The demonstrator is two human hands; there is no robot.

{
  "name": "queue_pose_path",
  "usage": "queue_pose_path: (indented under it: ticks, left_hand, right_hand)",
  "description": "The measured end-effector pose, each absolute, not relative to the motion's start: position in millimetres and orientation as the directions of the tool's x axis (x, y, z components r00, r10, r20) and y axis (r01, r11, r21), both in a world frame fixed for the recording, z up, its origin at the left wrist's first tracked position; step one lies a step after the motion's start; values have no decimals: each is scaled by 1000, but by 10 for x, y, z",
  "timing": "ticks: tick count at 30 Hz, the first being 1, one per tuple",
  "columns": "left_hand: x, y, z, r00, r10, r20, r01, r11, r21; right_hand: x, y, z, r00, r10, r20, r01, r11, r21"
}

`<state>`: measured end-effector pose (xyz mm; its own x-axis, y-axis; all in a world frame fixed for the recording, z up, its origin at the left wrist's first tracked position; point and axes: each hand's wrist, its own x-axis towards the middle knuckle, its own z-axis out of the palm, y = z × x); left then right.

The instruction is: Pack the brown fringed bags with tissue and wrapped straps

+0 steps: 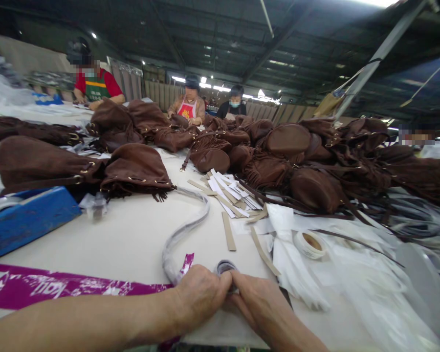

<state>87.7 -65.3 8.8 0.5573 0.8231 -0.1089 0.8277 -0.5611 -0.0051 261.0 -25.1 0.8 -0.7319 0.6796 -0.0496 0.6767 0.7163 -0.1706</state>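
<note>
My left hand (201,292) and my right hand (254,296) meet near the table's front edge, thumbs almost touching. Both are closed on a bag strap (185,226) wrapped in greyish see-through film. From a brown fringed drawstring bag (137,168), the strap curves down into my left hand, and a small loop of it stands up between my hands. My fingers hide the part being pinched. A purple printed tape strip (77,288) runs along the table to my left wrist; whether my hand touches it, I cannot tell.
A blue tape dispenser (33,222) stands at the left. Brown bags (286,142) are heaped across the back. Card strips (229,232), a tape roll (310,244) and white wrapping sheets (297,269) lie to the right. Several people work beyond the heap.
</note>
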Motion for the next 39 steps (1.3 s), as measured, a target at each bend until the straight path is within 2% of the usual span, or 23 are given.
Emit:
queue_pose_path:
  ticks: [2, 4, 7, 9, 11, 13, 16, 19, 22, 24, 27, 31, 33, 35, 37, 39]
  left_hand:
    - [903, -678, 102, 525, 840, -137, 847, -531, -6]
    - [812, -637, 142, 546, 828, -126, 835, -550, 10]
    - [611, -530, 179, 649, 760, -20, 761, -649, 10]
    - [576, -510, 141, 695, 717, 52, 718, -696, -9]
    - [668, -559, 52, 662, 745, 75, 748, -664, -3]
    - [827, -651, -48, 575, 817, 49, 816, -577, 30]
    - [948, -757, -111, 507, 862, 6, 858, -505, 93]
    - [767, -718, -35, 578, 815, 46, 801, -577, 159]
    - [489, -573, 79, 699, 707, 104, 699, -707, 107]
    - [420, -503, 109, 743, 663, 94, 659, -749, 71]
    - [556, -539, 47, 684, 727, 55, 718, -685, 122]
    - [799, -730, -80, 538, 843, 24, 822, -530, 208]
    - [781, -760, -73, 541, 840, 38, 818, -536, 208]
    - [677, -713, -18, 593, 803, 51, 788, -593, 165]
    - [569, -631, 42, 663, 747, 54, 740, -665, 105]
    - [544, -579, 61, 703, 710, 49, 706, -704, 78]
  right_hand:
    - [2583, -296, -88, -732, 681, 29, 669, 726, -161]
    - [2613, -269, -166, -783, 612, 106, 598, 789, -140]
    - [2716, -133, -215, -874, 456, 166, 454, 890, -49]
    - [2758, -60, -219, -903, 398, 159, 402, 916, -5]
    - [2751, -62, -222, -899, 412, 146, 420, 907, 26]
    - [2708, -141, -238, -862, 491, 125, 497, 867, 25]
    - [2658, -283, -275, -780, 621, 78, 613, 783, -102]
    - [2686, -275, -268, -804, 593, 37, 574, 791, -211]
    - [2744, -140, -159, -880, 475, 5, 466, 866, -182]
    - [2747, -78, -48, -893, 447, -51, 448, 874, -188]
    - [2677, -133, 53, -840, 530, -115, 543, 825, -158]
    - [2582, -332, -84, -747, 663, -38, 663, 742, -94]
    - [2603, -347, -177, -778, 629, 12, 624, 774, -105]
    - [2667, -279, -197, -851, 524, 34, 519, 849, -99]
    - [2731, -176, -136, -899, 437, 15, 435, 897, -80]
    - [2757, -105, -53, -907, 420, -22, 420, 904, -84]
